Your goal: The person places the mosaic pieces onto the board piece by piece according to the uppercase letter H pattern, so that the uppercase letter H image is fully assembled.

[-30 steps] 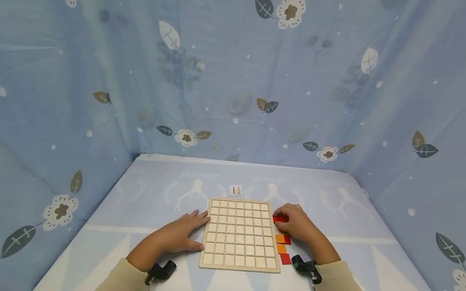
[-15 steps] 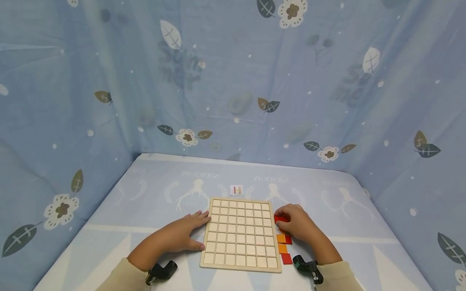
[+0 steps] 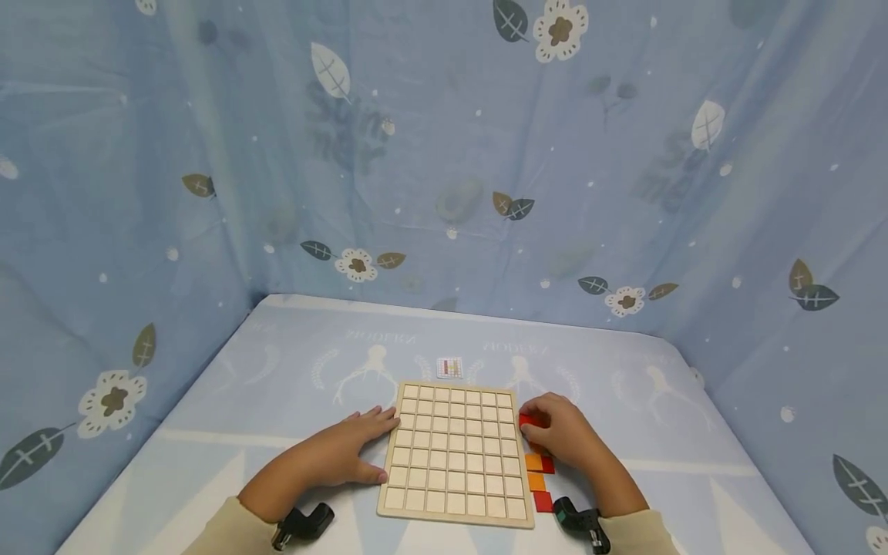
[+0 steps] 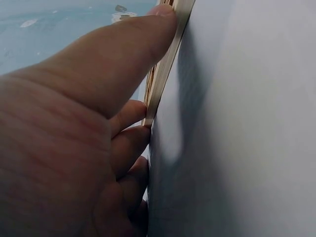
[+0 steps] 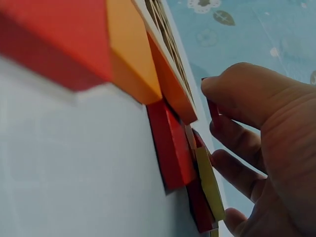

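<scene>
A square wooden board [image 3: 455, 450] with a grid of cells lies flat on the table. Along its left edge rests my left hand [image 3: 347, 447], fingers spread; thumb [image 4: 158, 32] and fingertips touch the board's side. Beyond the right edge, my right hand [image 3: 562, 429] pinches a thin red tile [image 5: 214, 109] between thumb and finger. That tile is held above other tiles, partly hidden by the hand. Nearer me, beside the board, lie an orange tile [image 3: 536, 482] and a red tile [image 3: 543, 502]. The right wrist view also shows a yellow tile [image 5: 209, 180] below the fingers.
A small printed card [image 3: 449, 368] with a coloured grid lies behind the board. The pale patterned table [image 3: 277, 370] is enclosed by a blue floral curtain [image 3: 416, 154] at the back and sides. A black wrist camera [image 3: 304, 524] sits by the left sleeve.
The head view has shifted slightly. Both hands keep about the same place by the board, the left at its edge and the right over the tiles.
</scene>
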`<state>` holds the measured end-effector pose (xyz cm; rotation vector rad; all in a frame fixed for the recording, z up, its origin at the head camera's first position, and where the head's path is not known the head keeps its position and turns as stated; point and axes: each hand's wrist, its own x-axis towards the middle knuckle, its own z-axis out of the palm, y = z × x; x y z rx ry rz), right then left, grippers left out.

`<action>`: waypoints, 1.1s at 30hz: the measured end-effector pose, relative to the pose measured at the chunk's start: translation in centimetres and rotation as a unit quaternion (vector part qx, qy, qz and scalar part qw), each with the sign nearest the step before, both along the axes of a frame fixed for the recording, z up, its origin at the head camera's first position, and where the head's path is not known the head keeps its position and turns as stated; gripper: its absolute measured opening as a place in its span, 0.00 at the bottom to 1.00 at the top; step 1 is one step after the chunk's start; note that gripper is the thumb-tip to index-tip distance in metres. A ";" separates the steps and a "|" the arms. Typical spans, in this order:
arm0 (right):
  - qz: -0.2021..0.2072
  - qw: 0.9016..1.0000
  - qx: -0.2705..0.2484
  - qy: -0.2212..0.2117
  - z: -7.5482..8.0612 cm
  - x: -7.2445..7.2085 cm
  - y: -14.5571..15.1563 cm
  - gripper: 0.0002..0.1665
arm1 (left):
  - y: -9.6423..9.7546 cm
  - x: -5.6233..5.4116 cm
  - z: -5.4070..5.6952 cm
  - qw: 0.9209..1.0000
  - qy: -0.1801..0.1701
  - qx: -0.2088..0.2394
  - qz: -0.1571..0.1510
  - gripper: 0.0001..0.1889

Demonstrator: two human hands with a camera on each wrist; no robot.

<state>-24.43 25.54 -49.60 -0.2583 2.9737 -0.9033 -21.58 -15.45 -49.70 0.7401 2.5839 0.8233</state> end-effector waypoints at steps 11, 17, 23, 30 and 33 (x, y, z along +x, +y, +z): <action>0.013 0.999 -0.047 -0.013 0.3 -0.3 -1.7 0.13 | -0.2 0.7 0.1 1.000 -0.001 -0.002 0.004 0.51; 0.021 0.998 -0.052 -0.009 0.7 -0.8 -2.8 0.14 | -0.3 0.8 -0.2 1.000 0.002 0.005 0.001 0.51; 0.057 0.996 -0.073 0.007 1.3 -1.5 -4.2 0.14 | -0.3 0.7 0.0 1.000 0.002 0.002 0.006 0.51; 0.079 0.993 -0.081 0.015 1.8 -1.8 -6.0 0.13 | -0.3 0.4 0.1 1.000 0.007 -0.001 0.004 0.50; 0.081 0.993 -0.080 0.018 1.8 -1.9 -6.7 0.12 | -0.2 0.2 -0.1 1.000 0.012 -0.003 0.000 0.50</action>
